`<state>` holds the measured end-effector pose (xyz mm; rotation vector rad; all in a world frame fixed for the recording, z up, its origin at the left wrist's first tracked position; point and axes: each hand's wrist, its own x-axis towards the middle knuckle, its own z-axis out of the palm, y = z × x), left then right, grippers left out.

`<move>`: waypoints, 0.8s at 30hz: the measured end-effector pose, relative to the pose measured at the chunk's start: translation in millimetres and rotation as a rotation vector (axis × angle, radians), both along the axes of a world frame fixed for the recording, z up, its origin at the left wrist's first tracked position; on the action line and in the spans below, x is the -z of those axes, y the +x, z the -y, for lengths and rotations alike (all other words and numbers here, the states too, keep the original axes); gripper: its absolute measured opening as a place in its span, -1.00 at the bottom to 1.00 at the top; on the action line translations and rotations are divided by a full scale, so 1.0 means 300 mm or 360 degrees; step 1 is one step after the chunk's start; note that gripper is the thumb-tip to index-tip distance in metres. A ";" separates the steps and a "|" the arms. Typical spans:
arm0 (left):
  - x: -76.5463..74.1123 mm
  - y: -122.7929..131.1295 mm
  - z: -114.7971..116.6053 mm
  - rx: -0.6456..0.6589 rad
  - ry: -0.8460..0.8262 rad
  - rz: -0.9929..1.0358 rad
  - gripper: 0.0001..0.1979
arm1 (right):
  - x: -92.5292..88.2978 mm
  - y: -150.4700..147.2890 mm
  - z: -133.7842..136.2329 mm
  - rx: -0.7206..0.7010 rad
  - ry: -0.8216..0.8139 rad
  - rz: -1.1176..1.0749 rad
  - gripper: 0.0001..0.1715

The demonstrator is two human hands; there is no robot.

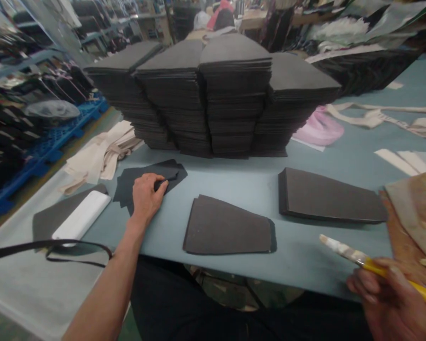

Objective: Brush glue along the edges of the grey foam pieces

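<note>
My left hand (147, 195) rests on a small pile of thin black cut pieces (147, 177) at the left of the grey-blue table (241, 184), its fingers curled and pinching the edge of the top piece. My right hand (394, 303) at the lower right is closed round a yellow-handled brush (369, 261) whose pale bristles point left. In front of me lies a dark grey trapezoid piece (229, 226). A low stack of the same pieces (330, 196) sits to its right.
Tall stacks of dark grey pieces (213, 94) fill the back of the table. A glue-stained brown sheet (415, 213) lies at the right edge. Beige strips (102, 151) and a white roll (81, 215) lie left; a pink item (319, 128) and blue pallets (46, 147) beyond.
</note>
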<state>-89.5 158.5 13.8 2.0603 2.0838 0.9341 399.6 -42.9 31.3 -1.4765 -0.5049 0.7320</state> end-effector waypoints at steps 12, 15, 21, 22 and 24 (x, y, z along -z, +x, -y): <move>-0.067 -0.032 0.032 -0.0252 0.0422 0.0545 -0.60 | -0.108 -0.154 -0.074 -0.0282 0.0295 0.0079 -0.71; -0.131 -0.028 0.096 -0.0246 0.0543 0.0538 -0.66 | -0.147 -0.226 -0.082 -0.0416 0.0353 0.0305 -0.77; -0.207 0.087 0.322 -0.0119 0.0685 0.0420 -0.74 | -0.215 -0.415 -0.110 -0.0782 0.0411 0.0859 -0.85; -0.201 0.116 0.356 -0.0085 0.0715 0.0380 -0.77 | -0.222 -0.448 -0.123 -0.0886 0.0417 0.0915 -0.84; -0.174 0.178 0.411 -0.0008 0.0756 0.0355 -0.83 | -0.230 -0.510 -0.154 -0.1105 0.0407 0.0939 -0.84</move>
